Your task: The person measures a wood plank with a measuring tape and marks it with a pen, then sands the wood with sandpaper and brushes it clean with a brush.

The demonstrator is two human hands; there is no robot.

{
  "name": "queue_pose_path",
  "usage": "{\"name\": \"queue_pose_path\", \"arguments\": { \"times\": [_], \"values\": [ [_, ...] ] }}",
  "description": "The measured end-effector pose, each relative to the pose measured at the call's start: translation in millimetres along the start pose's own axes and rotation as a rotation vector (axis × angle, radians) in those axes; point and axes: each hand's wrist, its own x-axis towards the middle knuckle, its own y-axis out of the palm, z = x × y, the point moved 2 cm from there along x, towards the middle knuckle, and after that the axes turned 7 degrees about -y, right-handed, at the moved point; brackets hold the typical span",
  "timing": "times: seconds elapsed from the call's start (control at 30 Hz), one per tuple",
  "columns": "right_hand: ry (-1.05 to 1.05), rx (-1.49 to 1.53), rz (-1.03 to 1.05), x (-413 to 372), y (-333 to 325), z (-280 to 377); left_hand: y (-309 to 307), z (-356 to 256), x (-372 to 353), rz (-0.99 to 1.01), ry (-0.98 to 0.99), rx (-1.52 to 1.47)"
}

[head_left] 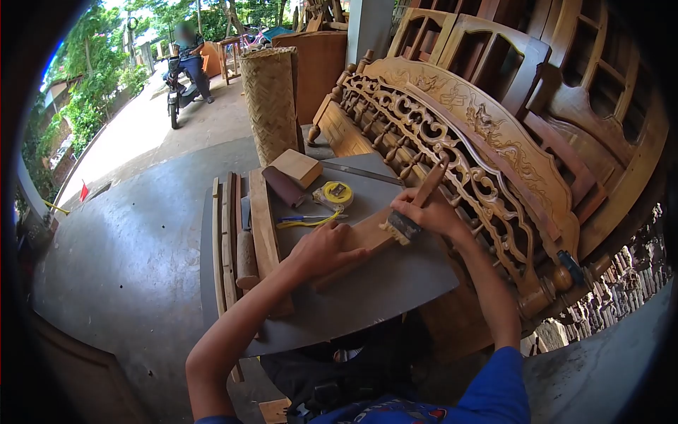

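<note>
My right hand (429,214) is closed around a wide paintbrush (404,225), its wooden handle pointing up and its pale bristles down at the board. Under it a flat wooden board (369,239) lies aslant on the grey tabletop (367,300). My left hand (326,247) grips the board's near part, thumb across the top and fingers curled at the far side. Just beyond that hand are a blue pen (302,218) and a yellow tape measure (335,194), its yellow tape trailing toward my fingers.
Wooden strips (224,240), a chisel (246,254) and a plank (265,226) line the table's left side. A wood block (296,167), brown sandpaper (284,186) and a metal ruler (364,172) lie at the back. Carved wooden panels (466,106) lean at right. A person sits on a motorbike (178,92) outside.
</note>
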Motion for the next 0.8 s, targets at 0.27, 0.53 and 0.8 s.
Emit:
{"name": "queue_pose_path", "arguments": {
  "times": [0.27, 0.53, 0.8],
  "values": [
    [-0.02, -0.122, -0.013, -3.8, -5.0, 3.0, 6.3, 5.8, 3.1, -0.067, 0.067, -0.006],
    [-0.062, -0.06, -0.136, -8.2, 1.0, 0.4, 3.1, 2.4, 1.3, -0.049, 0.034, 0.005],
    [0.001, -0.038, -0.079, -13.7, 0.8, 9.1, 3.4, 3.1, 2.7, -0.038, 0.045, 0.004]
  ]
}}
